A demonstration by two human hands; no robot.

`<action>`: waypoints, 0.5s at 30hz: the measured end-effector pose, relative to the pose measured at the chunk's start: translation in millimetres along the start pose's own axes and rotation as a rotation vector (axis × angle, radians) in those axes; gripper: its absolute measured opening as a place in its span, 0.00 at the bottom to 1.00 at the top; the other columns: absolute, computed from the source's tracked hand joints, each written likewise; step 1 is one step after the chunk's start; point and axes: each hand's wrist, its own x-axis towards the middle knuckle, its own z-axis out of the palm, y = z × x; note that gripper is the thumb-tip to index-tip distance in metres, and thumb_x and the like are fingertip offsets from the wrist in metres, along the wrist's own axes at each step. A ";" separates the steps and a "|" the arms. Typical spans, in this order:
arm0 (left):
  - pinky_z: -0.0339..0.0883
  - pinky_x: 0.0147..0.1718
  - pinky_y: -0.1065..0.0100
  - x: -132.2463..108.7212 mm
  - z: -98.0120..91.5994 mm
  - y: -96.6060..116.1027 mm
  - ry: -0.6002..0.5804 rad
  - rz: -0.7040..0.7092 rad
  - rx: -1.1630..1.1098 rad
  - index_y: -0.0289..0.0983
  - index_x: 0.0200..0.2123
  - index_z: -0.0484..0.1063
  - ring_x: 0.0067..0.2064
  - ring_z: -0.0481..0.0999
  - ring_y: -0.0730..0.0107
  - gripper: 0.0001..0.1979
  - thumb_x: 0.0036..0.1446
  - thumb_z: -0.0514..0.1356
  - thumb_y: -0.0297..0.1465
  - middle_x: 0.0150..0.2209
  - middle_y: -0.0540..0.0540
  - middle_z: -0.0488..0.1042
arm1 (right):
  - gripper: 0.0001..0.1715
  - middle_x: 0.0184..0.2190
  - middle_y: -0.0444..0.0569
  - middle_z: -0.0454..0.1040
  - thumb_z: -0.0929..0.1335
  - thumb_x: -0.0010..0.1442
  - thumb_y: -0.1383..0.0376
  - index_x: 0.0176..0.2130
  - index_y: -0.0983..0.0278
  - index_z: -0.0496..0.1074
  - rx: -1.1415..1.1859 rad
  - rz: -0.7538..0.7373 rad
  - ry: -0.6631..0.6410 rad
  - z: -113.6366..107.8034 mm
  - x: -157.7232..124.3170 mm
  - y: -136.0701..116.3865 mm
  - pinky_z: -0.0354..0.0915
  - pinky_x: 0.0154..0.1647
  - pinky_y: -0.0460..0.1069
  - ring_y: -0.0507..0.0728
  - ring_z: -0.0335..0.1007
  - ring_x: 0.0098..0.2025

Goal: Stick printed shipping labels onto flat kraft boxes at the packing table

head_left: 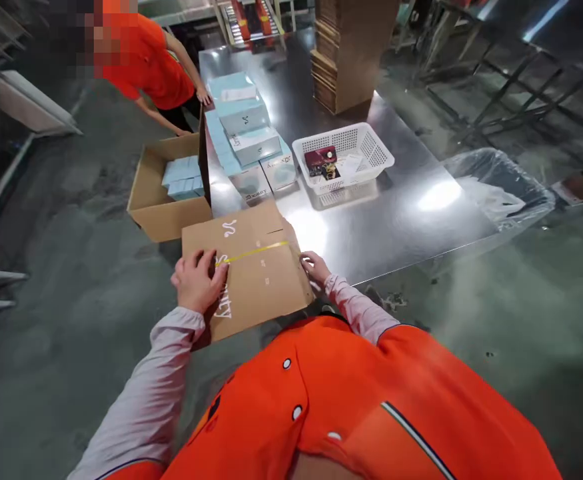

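Note:
A closed brown cardboard box [258, 283] with white lettering and a yellow tape strip [256, 252] across its top sits at the near edge of the steel table [406, 207]. My left hand [198, 280] presses on the box's left side, fingers on the tape's left end. At the box's right edge rests my right hand [314, 267], fingers curled against the corner. Neither hand lifts anything.
Light-blue product boxes [244, 127] are stacked further along the table. A white basket [344, 157] holds small items. An open carton [168, 190] with blue boxes stands left, beside a person in orange [151, 63]. Flat cardboard stack [344, 53] at the back; plastic-lined bin [501, 187] right.

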 end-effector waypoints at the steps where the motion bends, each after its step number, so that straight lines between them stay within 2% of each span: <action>1: 0.51 0.61 0.44 0.2 1.9 -0.4 -0.013 0.002 0.017 0.38 0.56 0.73 0.62 0.60 0.43 0.28 0.61 0.53 0.49 0.60 0.35 0.67 | 0.08 0.41 0.46 0.73 0.66 0.56 0.72 0.37 0.63 0.72 0.020 0.004 -0.023 -5.7 6.9 -0.2 0.64 0.54 0.47 0.51 0.66 0.46; 4: 0.50 0.62 0.45 0.6 3.3 -6.6 -0.038 0.025 0.016 0.38 0.58 0.71 0.62 0.61 0.44 0.30 0.62 0.51 0.50 0.60 0.35 0.67 | 0.09 0.33 0.42 0.68 0.67 0.53 0.77 0.33 0.63 0.71 0.073 0.018 -0.069 -19.6 30.8 -2.5 0.61 0.53 0.44 0.50 0.61 0.40; 9: 0.50 0.62 0.47 0.9 1.2 -7.8 -0.047 0.013 0.020 0.38 0.58 0.71 0.63 0.60 0.45 0.29 0.62 0.51 0.49 0.61 0.36 0.67 | 0.11 0.30 0.43 0.64 0.65 0.45 0.79 0.24 0.64 0.65 0.173 0.059 -0.141 -20.5 49.6 -6.7 0.60 0.50 0.46 0.52 0.58 0.40; 13: 0.51 0.62 0.48 -1.1 -0.5 -1.5 -0.017 -0.014 0.019 0.39 0.57 0.72 0.62 0.61 0.47 0.28 0.62 0.53 0.48 0.60 0.38 0.68 | 0.03 0.29 0.43 0.67 0.67 0.49 0.68 0.26 0.64 0.66 0.269 0.145 -0.278 -21.5 52.1 -7.2 0.63 0.43 0.48 0.53 0.63 0.36; 15: 0.52 0.61 0.48 -2.5 -1.4 2.4 0.005 -0.027 0.017 0.39 0.57 0.73 0.62 0.61 0.47 0.27 0.62 0.53 0.47 0.60 0.39 0.69 | 0.13 0.27 0.43 0.67 0.66 0.53 0.57 0.26 0.64 0.64 0.286 0.174 -0.304 -20.3 54.0 -8.2 0.63 0.41 0.48 0.52 0.63 0.34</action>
